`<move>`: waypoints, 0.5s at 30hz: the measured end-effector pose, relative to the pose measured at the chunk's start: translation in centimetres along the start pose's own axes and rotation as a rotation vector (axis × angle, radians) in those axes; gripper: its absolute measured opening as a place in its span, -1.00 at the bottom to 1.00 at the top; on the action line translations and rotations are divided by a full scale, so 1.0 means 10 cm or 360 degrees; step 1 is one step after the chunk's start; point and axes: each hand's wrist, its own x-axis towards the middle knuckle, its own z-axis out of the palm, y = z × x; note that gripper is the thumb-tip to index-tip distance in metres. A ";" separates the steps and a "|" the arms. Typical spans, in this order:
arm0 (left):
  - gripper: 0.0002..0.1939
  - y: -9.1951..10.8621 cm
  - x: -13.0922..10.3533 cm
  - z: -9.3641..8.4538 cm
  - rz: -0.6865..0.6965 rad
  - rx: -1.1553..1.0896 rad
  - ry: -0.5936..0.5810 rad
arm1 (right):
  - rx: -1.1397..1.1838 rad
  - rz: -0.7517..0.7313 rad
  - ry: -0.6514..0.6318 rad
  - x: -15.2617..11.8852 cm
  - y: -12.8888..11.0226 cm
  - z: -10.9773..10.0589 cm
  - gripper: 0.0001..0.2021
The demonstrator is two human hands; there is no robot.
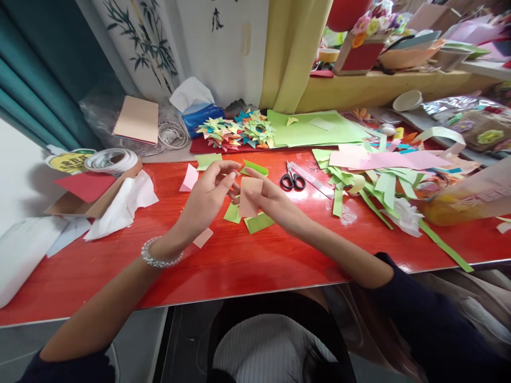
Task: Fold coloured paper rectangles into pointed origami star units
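Above the red table [191,282], my right hand [270,196] pinches a small peach paper piece [248,205] between thumb and fingers. My left hand [209,192], with a clear bead bracelet at its wrist, is closed beside it, thumb against fingertips; what they hold, if anything, I cannot make out. Under and around the hands lie folded green paper pieces [258,223]. A pink paper piece [189,178] is left of my left hand, and a small peach piece [203,238] rests nearer me, below that hand.
Black-handled scissors [293,178] and a ruler [313,179] lie right of the hands. Farther right are a pile of green strips [375,186] and a clear bottle [471,197]. Folded paper wreaths [223,133] and green sheets [315,133] line the back. A cardboard box [96,205] stands left.
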 end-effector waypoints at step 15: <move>-0.77 -0.04 -0.04 0.09 0.0024 0.0643 -0.0172 | 0.0523 0.0330 0.0007 0.08 -0.05 -0.05 -0.50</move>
